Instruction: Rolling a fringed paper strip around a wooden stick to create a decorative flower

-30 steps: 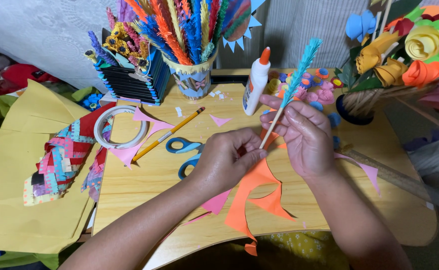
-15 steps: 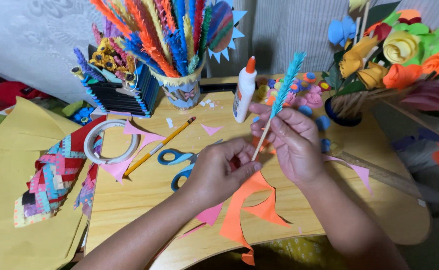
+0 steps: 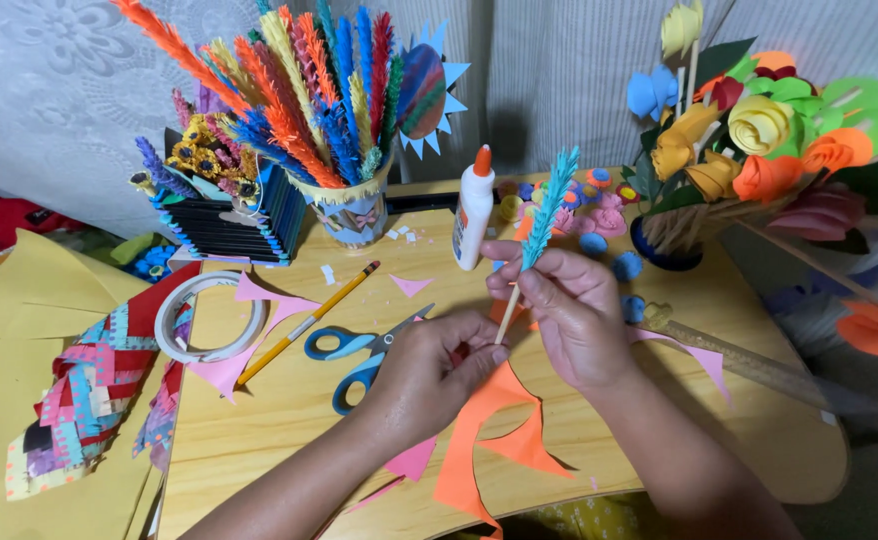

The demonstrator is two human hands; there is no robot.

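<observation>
Both hands have slid a little toward the frame's centre since half a second ago, and the blue fringed stick (image 3: 549, 205) now stands closer to the glue bottle (image 3: 474, 205), leaning slightly right. It is a thin pale wooden skewer, its upper part wrapped in light-blue paper cut into short feathery fringes, its lower end bare. The right hand (image 3: 574, 310) has its fingers pinched together on the skewer just under the fringe, at centre frame. The left hand (image 3: 429, 370), just below and to the left, is closed on the bare bottom tip. Under both hands lies a curved orange paper scrap (image 3: 484, 430), reaching down to the lower edge. Blue-handled scissors (image 3: 354, 355) lie left of the left hand, with a yellow pencil (image 3: 304, 325) and a tape roll (image 3: 209, 315) further left. On the wooden table (image 3: 259, 440), a cup of bright fringed sticks (image 3: 349, 205) stands at upper centre, and paper flowers (image 3: 759, 140) fill the upper right.
</observation>
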